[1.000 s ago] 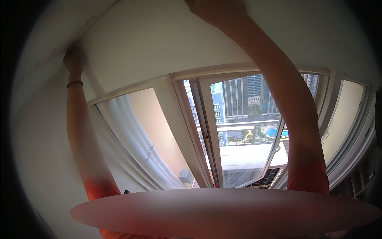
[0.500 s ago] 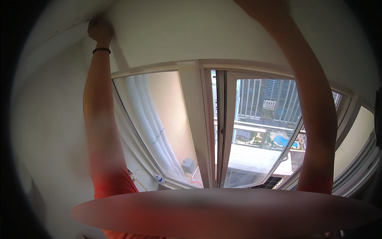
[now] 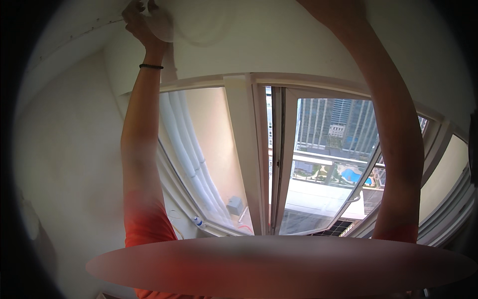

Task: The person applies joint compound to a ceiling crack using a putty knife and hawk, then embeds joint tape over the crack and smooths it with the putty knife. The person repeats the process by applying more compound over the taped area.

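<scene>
My left hand (image 3: 141, 24) is raised to the upper left, beside the line where wall and ceiling meet. Its fingers are bent, and the fingertips run up to the picture's top edge. Against the palm and thumb sits a pale, translucent, rounded thing (image 3: 162, 26), seemingly in the grip; its kind is unclear. A dark band (image 3: 151, 66) circles that wrist. My right hand (image 3: 341, 9) reaches up past the top edge, near the wall above the window. Only its wrist side shows; the fingers are cut off, so what it touches is hidden.
Below the arms is a white-framed window (image 3: 238, 149) with a tilted open sash (image 3: 328, 199). Tall buildings and a blue pool (image 3: 352, 175) lie outside. A pale curtain (image 3: 181, 144) hangs at the left pane. A small bottle (image 3: 198, 221) stands on the sill.
My left hand has shifted right and slightly up, its fingers loosened from a tight fist. The pale translucent thing now shows beside it. My right arm has hardly moved.
</scene>
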`<state>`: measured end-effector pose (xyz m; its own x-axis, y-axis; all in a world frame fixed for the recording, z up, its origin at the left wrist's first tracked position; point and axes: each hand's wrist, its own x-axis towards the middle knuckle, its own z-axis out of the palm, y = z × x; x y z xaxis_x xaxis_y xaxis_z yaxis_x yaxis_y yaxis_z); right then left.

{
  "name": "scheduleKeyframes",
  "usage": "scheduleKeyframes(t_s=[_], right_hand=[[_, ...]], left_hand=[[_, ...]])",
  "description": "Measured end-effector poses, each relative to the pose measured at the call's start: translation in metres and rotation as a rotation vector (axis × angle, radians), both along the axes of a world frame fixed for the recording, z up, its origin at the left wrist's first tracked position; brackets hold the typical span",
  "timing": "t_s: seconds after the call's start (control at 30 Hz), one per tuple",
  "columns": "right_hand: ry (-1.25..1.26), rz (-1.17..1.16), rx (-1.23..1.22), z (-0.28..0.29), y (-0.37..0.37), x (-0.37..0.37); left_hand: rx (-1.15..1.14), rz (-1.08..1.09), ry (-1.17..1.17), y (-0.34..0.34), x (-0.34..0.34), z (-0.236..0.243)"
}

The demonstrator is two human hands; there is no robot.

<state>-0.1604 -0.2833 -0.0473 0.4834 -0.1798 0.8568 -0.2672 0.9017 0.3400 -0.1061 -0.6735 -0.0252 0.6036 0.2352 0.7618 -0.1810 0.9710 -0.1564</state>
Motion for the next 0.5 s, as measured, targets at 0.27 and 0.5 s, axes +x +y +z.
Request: scheduleKeyframes(t_s=[0.27,0.5], right_hand=[[-0.103,0.132,0.034,-0.001,-0.003,0.007],[-0.048,0.173,0.014,-0.007,-0.011,-0.005]], left_hand=[[0.278,-0.535,0.059,-0.005,0.052,-0.033],[-0.588,-0.644,-0.803,0.191,0.058,-0.03]])
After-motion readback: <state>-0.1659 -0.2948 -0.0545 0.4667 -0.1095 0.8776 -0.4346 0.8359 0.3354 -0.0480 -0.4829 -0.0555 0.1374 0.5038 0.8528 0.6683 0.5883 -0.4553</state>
